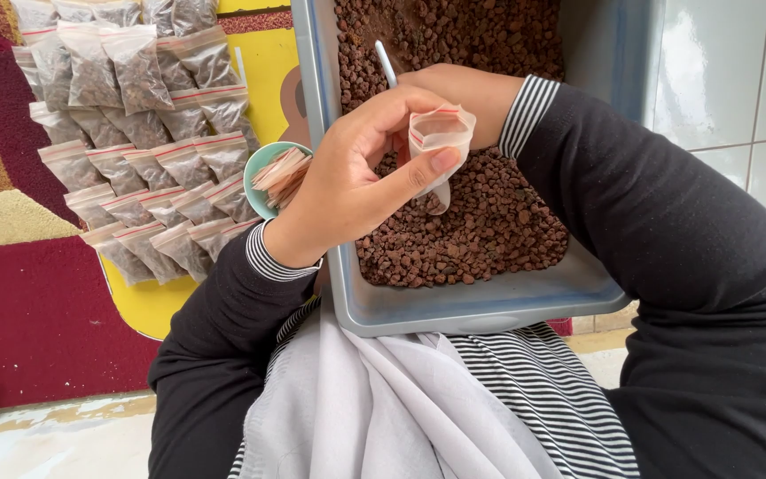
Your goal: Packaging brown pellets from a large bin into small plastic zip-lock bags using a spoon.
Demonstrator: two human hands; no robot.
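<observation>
My left hand (pixel 361 173) holds a small clear zip bag (pixel 439 142) open at its mouth, over a grey-blue tub (pixel 480 306) filled with reddish-brown gravel (pixel 489 222). My right hand (pixel 454 89) is mostly hidden behind the left one; only its wrist and striped cuff show. A pale blue scoop handle (pixel 386 64) sticks up from behind my left fingers, apparently held by the right hand.
Several filled zip bags (pixel 135 133) lie in rows on a red and yellow mat (pixel 37 302) to the left. A small teal bowl (pixel 263 164) with empty bags sits beside the tub. White tiled wall at right; grey cloth on my lap.
</observation>
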